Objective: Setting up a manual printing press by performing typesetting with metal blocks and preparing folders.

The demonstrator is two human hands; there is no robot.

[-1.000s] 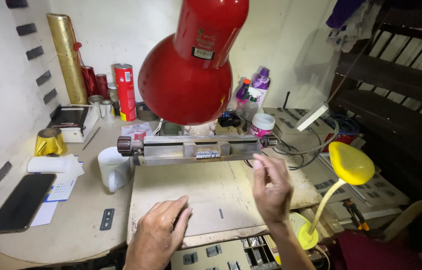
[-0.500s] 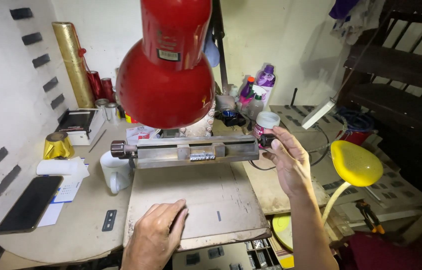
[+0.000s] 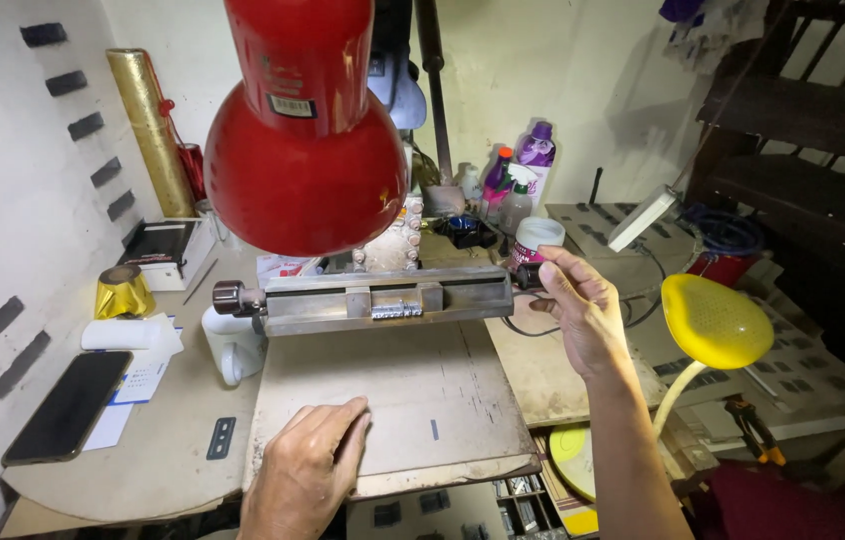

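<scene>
Two hands work under a red lamp shade point(image 3: 308, 180) blocking the view: right hand point(image 3: 578, 310) pinches the metal bar's point(image 3: 383, 298) end knob point(image 3: 526, 277), left hand point(image 3: 308, 470) lies flat, empty, on the board point(image 3: 443, 400).

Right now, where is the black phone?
In the head view the black phone lies flat at the far left of the table, left of the left hand, beside the white paper roll and the crumpled gold foil.

Cluttered home workshop: stamping press point(image 3: 383, 298), foil rolls point(image 3: 151, 130).
</scene>
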